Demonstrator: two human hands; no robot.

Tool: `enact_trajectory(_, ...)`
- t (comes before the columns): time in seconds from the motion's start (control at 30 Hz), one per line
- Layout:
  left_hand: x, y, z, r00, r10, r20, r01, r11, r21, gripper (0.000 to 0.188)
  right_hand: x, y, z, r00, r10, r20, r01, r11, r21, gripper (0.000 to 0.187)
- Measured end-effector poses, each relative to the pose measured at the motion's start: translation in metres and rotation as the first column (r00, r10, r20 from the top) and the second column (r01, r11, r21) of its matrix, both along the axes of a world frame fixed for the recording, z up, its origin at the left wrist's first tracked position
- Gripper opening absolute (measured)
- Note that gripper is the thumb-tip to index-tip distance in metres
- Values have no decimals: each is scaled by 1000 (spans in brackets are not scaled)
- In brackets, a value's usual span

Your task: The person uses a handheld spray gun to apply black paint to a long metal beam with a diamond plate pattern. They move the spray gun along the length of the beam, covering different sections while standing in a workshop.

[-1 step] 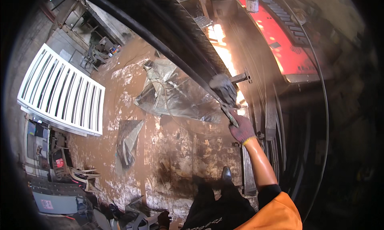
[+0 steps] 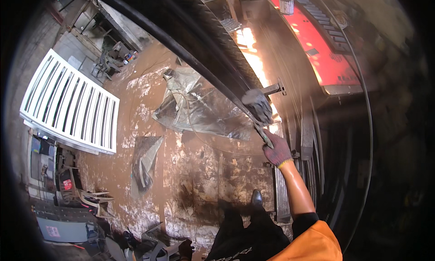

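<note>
My right hand (image 2: 277, 151), in a dark reddish knit glove with a yellow cuff, is closed round the slim handle of a brush-like tool (image 2: 257, 106). Its broad, lumpy grey head is next to the near end of a long black metal beam (image 2: 181, 48). That beam runs diagonally from the upper left toward the middle. What the head is made of is hard to tell. At the bottom edge, left of my legs, my left hand (image 2: 186, 248) shows as a dark shape. Its fingers do not show clearly.
A white slatted panel (image 2: 70, 102) stands on the left. Crumpled plastic sheeting (image 2: 195, 107) lies on the brown-stained floor (image 2: 204, 170). A red panel (image 2: 312, 48) carries a can (image 2: 286, 5) at upper right. Long metal bars (image 2: 308, 134) lie right of my hand, and a cable (image 2: 368, 125) hangs farther right.
My right hand and the brush-like tool have shifted slightly right and nearer to me. The tool's head looks less smeared by motion now.
</note>
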State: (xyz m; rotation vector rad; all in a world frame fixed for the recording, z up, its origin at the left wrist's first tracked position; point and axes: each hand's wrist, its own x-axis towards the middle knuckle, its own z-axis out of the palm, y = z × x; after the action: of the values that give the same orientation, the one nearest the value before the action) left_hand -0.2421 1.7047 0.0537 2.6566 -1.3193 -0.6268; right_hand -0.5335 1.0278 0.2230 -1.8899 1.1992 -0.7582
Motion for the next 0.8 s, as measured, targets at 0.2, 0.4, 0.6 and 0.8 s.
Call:
enact_trajectory(0.2,1,-21,0,954,234,-187,-241,970,-17,7,-11,-12,-10,997,-49,58,43,995,91,58)
enact_trajectory(0.4,2,-42,6,622,600,-503,-672,739,50,15,72,-74,82,973,121,198,-68,964,-259,59)
enact_trajectory(0.6,-10,-79,36,441,704,-558,-795,595,122,28,123,-115,189,833,315,455,48,778,-627,53)
enact_trajectory(0.8,-14,-81,42,264,778,-570,-900,411,144,27,121,-119,214,801,328,501,15,826,-564,56)
